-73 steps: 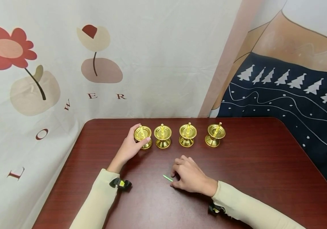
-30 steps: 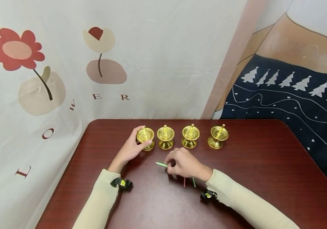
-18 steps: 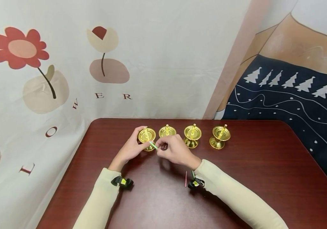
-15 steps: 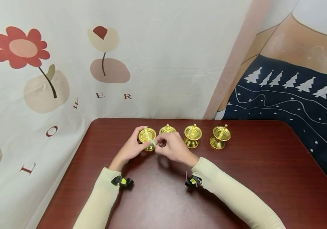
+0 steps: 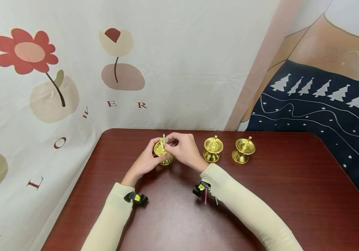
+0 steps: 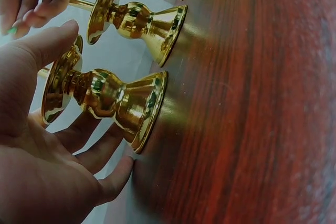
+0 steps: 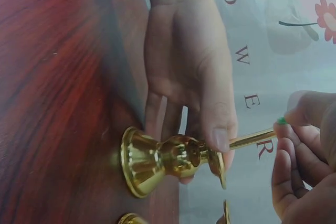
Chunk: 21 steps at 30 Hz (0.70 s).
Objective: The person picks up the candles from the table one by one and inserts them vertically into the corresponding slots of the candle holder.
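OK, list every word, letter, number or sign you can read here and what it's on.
"L O W E R": spaced letters on the white wall hanging.
"F", apparently: same hanging, head view's lower left, steeply slanted.
Left wrist camera's yellow patch: too small to read.
Gold-coloured candle holders: nothing readable.

Brings green stick [image 5: 164,137] up from tabletop [image 5: 170,225] in right hand [image 5: 182,149]; slanted before, now pinched upright near tip of stem [image 7: 254,139] on leftmost gold holder [image 6: 105,94]. Blocks second gold holder [image 6: 135,20] from head view. Leaves pink stick [image 5: 206,197] and other green stick [image 5: 216,201] showing, unseen at first.
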Tool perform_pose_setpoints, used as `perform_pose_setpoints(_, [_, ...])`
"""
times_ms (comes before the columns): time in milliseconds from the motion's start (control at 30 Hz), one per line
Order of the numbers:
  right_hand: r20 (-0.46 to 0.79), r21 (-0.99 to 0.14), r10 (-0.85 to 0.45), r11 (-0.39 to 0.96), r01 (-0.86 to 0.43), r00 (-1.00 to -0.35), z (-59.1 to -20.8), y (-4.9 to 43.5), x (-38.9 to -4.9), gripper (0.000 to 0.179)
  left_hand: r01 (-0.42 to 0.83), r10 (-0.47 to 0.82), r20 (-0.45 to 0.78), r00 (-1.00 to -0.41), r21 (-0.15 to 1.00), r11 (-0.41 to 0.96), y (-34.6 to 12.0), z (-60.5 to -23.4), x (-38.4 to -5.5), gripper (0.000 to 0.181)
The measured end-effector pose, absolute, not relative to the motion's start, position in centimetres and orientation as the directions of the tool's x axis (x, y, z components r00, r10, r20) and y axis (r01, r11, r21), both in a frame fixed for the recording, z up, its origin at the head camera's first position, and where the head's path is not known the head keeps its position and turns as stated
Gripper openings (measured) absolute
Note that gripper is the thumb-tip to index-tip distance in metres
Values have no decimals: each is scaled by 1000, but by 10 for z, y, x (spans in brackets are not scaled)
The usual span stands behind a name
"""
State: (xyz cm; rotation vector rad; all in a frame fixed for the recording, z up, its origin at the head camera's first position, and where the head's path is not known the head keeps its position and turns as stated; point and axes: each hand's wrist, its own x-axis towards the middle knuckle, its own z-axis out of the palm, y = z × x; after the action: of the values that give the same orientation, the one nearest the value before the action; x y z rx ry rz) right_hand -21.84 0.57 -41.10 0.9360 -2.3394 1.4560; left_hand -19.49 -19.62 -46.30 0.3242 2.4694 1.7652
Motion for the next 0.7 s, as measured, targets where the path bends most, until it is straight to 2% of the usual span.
perform_pose_setpoints(367, [572, -665, -340, 340, -665, -746, -409, -8, -224, 5, 109, 208, 36, -978, 930, 351, -198, -464, -195, 75])
perform_pose_setpoints(700, [572, -653, -336, 366, -663, -748, -414, -12, -226, 6, 113, 211, 44, -976, 938, 328, -198, -465, -195, 77])
